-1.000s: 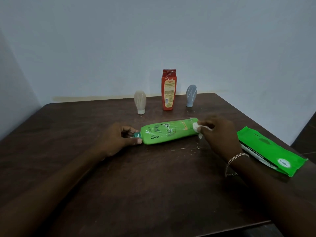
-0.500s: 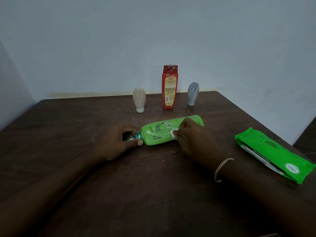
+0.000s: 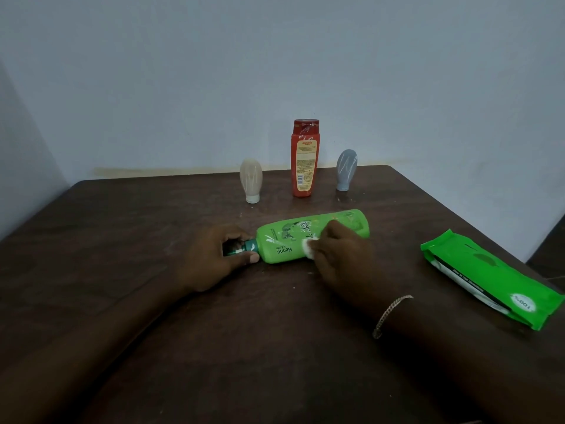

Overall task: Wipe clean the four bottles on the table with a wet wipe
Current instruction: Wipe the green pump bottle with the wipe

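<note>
One green bottle [image 3: 276,240], cap [image 3: 250,246] in left grip [image 3: 214,260], wipe [image 3: 308,251] under right grip [image 3: 344,260]

Glossy plastic green bottle [image 3: 312,237], matt wooden table [image 3: 153,228].

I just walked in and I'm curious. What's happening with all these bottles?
A person is wiping the green bottle, which lies on its side on the table. The left hand grips its cap end; the right hand presses a wet wipe on its label. The red bottle, beige bottle and grey bottle stand behind. A wipes pack lies at the right.
</note>
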Tool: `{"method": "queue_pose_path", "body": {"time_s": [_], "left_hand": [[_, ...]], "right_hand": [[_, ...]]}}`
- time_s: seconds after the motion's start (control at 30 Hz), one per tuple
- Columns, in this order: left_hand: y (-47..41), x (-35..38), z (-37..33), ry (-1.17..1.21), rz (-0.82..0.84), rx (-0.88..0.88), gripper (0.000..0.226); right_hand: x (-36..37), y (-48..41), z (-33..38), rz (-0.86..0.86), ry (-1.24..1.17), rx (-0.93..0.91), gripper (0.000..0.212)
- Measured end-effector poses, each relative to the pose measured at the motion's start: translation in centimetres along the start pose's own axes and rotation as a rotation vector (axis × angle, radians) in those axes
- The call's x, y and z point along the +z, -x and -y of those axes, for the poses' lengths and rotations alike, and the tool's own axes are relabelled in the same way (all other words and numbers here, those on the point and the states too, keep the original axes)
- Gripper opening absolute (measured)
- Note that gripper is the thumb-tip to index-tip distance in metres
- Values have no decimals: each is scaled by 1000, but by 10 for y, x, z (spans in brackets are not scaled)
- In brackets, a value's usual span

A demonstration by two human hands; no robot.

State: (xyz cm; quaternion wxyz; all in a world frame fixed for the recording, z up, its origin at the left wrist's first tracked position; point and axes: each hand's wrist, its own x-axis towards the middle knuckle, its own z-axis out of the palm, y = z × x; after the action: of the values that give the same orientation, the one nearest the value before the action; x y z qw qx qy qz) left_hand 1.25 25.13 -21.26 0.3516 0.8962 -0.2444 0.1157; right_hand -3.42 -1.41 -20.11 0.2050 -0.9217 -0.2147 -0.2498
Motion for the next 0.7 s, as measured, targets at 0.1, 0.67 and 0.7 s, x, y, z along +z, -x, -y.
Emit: {"method": "queue_pose_path", "body": {"time_s": [0.1, 0.67, 0.7], "left_hand": [[1, 1, -1, -27, -10, 15, 35], [3, 4, 0, -17, -12, 38, 39], [3, 4, 2, -16, -17, 46, 38]], "right_hand": [[-6, -5, -20, -114, 12, 195, 17], [15, -16, 21, 60, -24, -157, 25], [18, -15, 26, 99, -11, -227, 24]]}}
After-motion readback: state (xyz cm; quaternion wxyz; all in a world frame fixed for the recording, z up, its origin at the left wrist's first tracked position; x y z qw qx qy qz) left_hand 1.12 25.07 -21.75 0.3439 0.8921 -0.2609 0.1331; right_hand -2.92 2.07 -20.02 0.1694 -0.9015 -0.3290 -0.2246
